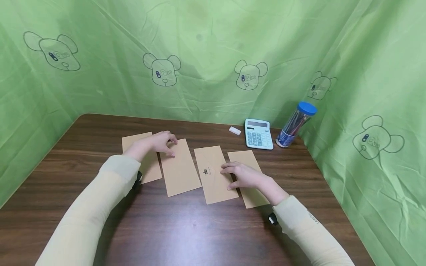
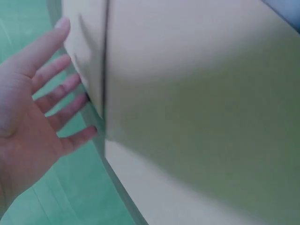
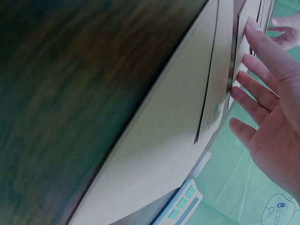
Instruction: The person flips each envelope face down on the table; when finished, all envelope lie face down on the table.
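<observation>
Several flat tan paper rectangles, envelope-like, lie in a slanted row on the table. My left hand (image 1: 162, 142) is over the upper part of the second paper (image 1: 181, 171), its fingers spread and slightly bent. Its wrist covers part of the leftmost paper (image 1: 151, 171). My right hand (image 1: 244, 175) reaches across the rightmost paper (image 1: 254, 197), fingertips at the right side of the third paper (image 1: 216, 188), which bears a small crown print. In the wrist views, the left hand (image 2: 35, 103) and right hand (image 3: 276, 103) have loosely extended fingers and grip nothing; contact with the paper is unclear.
On the dark wooden table (image 1: 159, 229), a light-blue calculator (image 1: 258, 135) lies at the back right beside a small white block (image 1: 235, 130). A clear tube with a blue lid (image 1: 296, 123) leans there, holding thin sticks. Green cloth (image 1: 206, 99) encloses the table's back and sides.
</observation>
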Demonstrator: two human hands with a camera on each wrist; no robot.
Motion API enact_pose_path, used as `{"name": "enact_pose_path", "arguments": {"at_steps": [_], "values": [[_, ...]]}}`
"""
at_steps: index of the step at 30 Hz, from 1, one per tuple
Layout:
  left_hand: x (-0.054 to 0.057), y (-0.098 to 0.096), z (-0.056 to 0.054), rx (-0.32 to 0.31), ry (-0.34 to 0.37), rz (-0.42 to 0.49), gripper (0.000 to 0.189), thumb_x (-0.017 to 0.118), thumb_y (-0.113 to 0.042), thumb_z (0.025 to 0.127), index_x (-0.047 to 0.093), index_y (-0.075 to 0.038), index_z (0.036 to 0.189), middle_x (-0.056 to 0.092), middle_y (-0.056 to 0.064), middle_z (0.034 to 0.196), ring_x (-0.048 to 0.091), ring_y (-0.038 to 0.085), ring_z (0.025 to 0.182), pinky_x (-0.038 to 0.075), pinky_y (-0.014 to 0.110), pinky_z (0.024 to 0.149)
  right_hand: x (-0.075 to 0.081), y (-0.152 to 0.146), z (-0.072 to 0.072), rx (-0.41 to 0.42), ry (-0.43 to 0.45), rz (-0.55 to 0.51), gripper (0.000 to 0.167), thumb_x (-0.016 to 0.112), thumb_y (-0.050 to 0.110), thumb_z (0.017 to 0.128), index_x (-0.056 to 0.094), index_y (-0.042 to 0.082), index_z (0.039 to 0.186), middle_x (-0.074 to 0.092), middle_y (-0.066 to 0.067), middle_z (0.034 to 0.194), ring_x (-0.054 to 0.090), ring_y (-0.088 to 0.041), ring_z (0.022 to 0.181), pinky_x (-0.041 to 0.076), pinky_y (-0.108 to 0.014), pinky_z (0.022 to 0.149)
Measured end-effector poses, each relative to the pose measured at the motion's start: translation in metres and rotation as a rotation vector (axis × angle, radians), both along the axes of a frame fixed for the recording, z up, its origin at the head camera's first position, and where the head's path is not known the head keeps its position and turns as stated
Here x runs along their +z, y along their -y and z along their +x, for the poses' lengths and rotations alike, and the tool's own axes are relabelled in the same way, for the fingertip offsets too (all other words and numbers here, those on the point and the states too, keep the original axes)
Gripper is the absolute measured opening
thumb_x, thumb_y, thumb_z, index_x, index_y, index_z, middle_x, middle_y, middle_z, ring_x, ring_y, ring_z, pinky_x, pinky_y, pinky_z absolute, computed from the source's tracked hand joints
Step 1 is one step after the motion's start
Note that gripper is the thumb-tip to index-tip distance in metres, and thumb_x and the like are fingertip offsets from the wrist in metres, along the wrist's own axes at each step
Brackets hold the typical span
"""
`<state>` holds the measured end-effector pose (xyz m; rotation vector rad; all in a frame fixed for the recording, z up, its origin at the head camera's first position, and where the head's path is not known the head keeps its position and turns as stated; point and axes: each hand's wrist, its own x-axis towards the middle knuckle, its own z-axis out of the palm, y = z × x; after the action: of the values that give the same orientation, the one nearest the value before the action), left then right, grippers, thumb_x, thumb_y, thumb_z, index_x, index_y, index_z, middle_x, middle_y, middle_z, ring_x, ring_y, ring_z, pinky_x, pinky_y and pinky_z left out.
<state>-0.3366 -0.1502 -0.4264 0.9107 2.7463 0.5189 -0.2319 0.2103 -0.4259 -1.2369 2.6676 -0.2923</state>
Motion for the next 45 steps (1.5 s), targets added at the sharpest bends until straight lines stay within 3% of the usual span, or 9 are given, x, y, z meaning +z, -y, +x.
{"name": "enact_pose_path", "arguments": {"at_steps": [5, 11, 18, 26, 34, 45], "values": [[0.005, -0.025, 0.004, -0.014, 0.004, 0.035, 0.063, 0.078, -0.028, 0.077, 0.053, 0.001, 0.127, 0.055, 0.017, 0.125, 0.049, 0.034, 0.118, 0.038, 0.048, 0.101, 0.0, -0.001, 0.0, -0.001, 0.002, 0.005, 0.059, 0.079, 0.028, 0.075, 0.059, 0.002, 0.124, 0.05, -0.016, 0.137, 0.045, -0.033, 0.128, 0.033, -0.044, 0.109], [-0.002, -0.05, 0.009, -0.044, 0.012, 0.053, 0.073, 0.077, -0.033, 0.077, 0.046, -0.001, 0.135, 0.05, 0.014, 0.136, 0.041, 0.033, 0.129, 0.03, 0.052, 0.108, 0.0, 0.0, 0.0, -0.009, 0.011, 0.015, 0.06, 0.078, 0.029, 0.075, 0.058, 0.003, 0.125, 0.049, -0.016, 0.138, 0.044, -0.033, 0.129, 0.033, -0.044, 0.109], [-0.008, -0.069, 0.012, -0.073, 0.022, 0.094, 0.066, 0.074, -0.028, 0.081, 0.046, -0.001, 0.134, 0.051, 0.014, 0.135, 0.043, 0.03, 0.128, 0.031, 0.041, 0.11, 0.001, 0.0, 0.001, -0.011, 0.015, 0.01, 0.06, 0.078, 0.028, 0.076, 0.058, 0.002, 0.125, 0.049, -0.016, 0.138, 0.044, -0.033, 0.129, 0.033, -0.045, 0.108], [-0.009, -0.08, 0.013, -0.124, 0.025, 0.163, 0.055, 0.076, -0.023, 0.079, 0.054, 0.001, 0.124, 0.061, 0.013, 0.121, 0.053, 0.027, 0.118, 0.037, 0.039, 0.104, 0.001, -0.001, 0.002, -0.009, 0.017, 0.005, 0.059, 0.078, 0.028, 0.076, 0.059, 0.001, 0.125, 0.05, -0.017, 0.137, 0.045, -0.034, 0.128, 0.034, -0.044, 0.108], [-0.009, -0.087, 0.009, -0.092, 0.098, 0.17, 0.052, 0.076, -0.017, 0.079, 0.053, -0.003, 0.124, 0.06, 0.013, 0.119, 0.053, 0.026, 0.115, 0.038, 0.04, 0.103, 0.001, -0.001, 0.002, -0.012, 0.022, -0.004, 0.059, 0.078, 0.027, 0.076, 0.058, 0.001, 0.125, 0.049, -0.018, 0.137, 0.045, -0.034, 0.128, 0.034, -0.045, 0.108], [-0.004, -0.09, 0.006, -0.102, 0.086, 0.154, 0.046, 0.075, -0.008, 0.078, 0.054, -0.004, 0.119, 0.056, 0.016, 0.116, 0.05, 0.028, 0.113, 0.038, 0.04, 0.101, 0.001, -0.001, 0.001, -0.019, 0.035, 0.0, 0.059, 0.078, 0.027, 0.076, 0.058, 0.001, 0.126, 0.049, -0.017, 0.138, 0.044, -0.034, 0.129, 0.033, -0.045, 0.108]]}}
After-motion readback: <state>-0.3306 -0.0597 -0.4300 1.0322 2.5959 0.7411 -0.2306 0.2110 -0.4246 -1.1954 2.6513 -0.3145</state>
